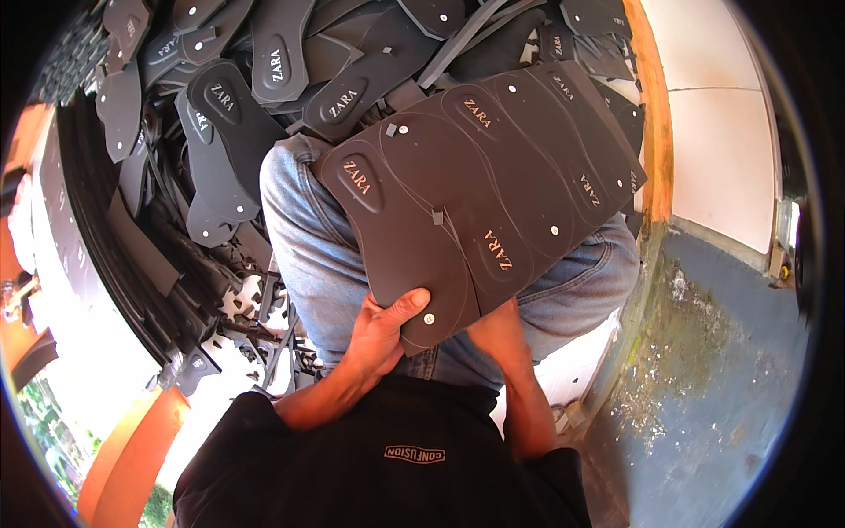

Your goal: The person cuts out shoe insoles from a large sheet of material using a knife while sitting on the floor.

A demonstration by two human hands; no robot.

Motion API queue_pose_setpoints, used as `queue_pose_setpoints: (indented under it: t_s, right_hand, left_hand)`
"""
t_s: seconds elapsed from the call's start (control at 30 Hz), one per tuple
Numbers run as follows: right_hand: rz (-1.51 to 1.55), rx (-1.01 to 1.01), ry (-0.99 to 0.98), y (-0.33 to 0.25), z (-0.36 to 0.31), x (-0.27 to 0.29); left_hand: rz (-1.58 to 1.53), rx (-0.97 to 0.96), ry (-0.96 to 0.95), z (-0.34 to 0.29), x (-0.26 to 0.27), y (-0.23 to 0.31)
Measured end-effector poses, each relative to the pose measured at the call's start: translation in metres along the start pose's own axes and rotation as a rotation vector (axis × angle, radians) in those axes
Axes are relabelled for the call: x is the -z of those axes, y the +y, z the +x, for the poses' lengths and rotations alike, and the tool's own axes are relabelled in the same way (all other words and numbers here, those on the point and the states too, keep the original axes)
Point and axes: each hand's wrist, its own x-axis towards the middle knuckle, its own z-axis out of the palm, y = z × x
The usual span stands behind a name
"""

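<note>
Closest to the torso, the near-left corner of a dark foam sheet [519, 180] is pinched by the left hand [380, 330], its thumb pressed on top, while the right hand [500, 329] is partly hidden under the near edge, so its grip cannot be told. From the left hand, the nearer to the outermost sole shape [396, 233], the sheet's long axis is slanted rightward and away across the thighs [310, 224]; beyond, loose soles [233, 145] are heaped.
</note>
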Motion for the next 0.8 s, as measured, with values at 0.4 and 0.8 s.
queue_pose_setpoints:
  t_s: [0.4, 0.8]
  right_hand:
    - [-0.092, 0.200, -0.177, 0.019, 0.027, 0.011]
    - [-0.100, 0.345, -0.183, 0.036, 0.058, 0.002]
  left_hand:
    - [-0.028, 0.052, 0.022, -0.002, -0.003, 0.005]
    - [-0.041, 0.067, -0.029, -0.003, 0.001, 0.008]
